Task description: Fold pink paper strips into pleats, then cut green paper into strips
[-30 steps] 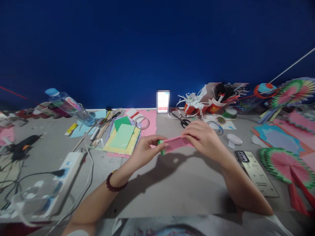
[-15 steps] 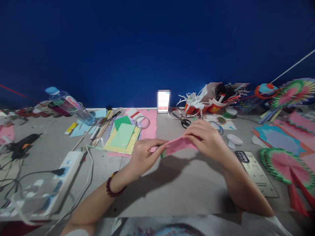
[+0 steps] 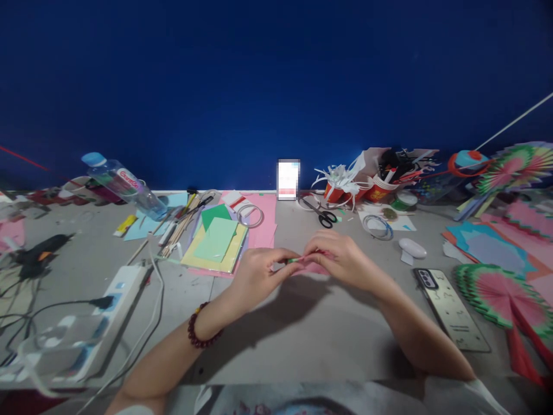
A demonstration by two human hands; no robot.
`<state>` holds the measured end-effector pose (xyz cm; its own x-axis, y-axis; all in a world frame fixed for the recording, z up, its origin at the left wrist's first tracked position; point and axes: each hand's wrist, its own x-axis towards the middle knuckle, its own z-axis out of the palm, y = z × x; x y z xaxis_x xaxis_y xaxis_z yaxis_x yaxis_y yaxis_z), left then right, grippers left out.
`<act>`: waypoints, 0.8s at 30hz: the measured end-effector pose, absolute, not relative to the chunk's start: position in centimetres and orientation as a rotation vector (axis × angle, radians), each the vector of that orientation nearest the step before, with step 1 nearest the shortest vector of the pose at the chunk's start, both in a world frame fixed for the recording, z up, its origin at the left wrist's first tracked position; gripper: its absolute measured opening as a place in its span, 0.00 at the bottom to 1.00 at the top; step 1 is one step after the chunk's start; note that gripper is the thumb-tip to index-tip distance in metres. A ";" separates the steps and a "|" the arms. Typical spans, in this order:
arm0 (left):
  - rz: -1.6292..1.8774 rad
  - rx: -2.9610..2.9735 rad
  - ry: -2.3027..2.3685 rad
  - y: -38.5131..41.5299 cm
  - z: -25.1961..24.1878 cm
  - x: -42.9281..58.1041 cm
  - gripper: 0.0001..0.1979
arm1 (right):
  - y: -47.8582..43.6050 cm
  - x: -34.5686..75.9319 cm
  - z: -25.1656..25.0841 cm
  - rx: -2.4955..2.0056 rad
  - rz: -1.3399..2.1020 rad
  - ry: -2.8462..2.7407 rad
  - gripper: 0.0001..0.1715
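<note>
Between my two hands, a piece of pink paper with a green edge is held above the grey table. My left hand pinches its left, green-edged end between thumb and fingers. Close beside it, my right hand grips the paper with thumb and fingertips, covering much of it. The two sets of fingertips almost meet. A beaded bracelet circles my left wrist. Black-handled scissors lie just beyond my right hand.
Coloured paper sheets, wooden sticks and a leaning plastic bottle are at the left, behind a power strip. To the right are a phone, a folded paper fan and red cups holding tools and paper strips.
My right hand has moved left along the pink paper, close to my left hand, and less of the paper shows. My left hand has stayed nearly in place.
</note>
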<state>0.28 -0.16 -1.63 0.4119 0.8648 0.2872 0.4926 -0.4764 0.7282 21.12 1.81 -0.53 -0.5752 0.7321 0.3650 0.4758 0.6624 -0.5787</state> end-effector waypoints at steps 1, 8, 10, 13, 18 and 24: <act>0.897 2.059 1.162 -0.2 -1.5 0.4 0.11 | 1.9 21.1 -0.7 -0.939 0.582 -2.266 0.11; 1.082 1.762 1.163 -0.4 -1.3 1.1 0.07 | 2.1 21.2 -1.1 -0.916 0.659 -2.165 0.09; 1.118 1.669 1.148 -0.1 -1.4 1.0 0.07 | 2.1 21.3 -0.9 -0.956 0.702 -2.180 0.06; 1.196 1.502 1.152 0.9 -1.7 0.4 0.09 | 2.5 22.1 -0.6 -1.083 0.766 -2.210 0.10; 1.279 1.249 1.150 2.9 -2.3 -0.6 0.13 | 4.0 23.9 -0.9 -1.251 1.015 -2.094 0.15; 1.267 1.118 1.170 3.9 -2.4 -0.8 0.15 | 5.2 24.8 -1.7 -1.269 1.220 -1.910 0.18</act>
<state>-0.85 3.89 -2.41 -0.0318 0.9994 -0.0127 -0.0919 0.0098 0.9957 24.81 5.22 -1.70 -0.4130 0.9096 -0.0450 0.4235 0.1481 -0.8937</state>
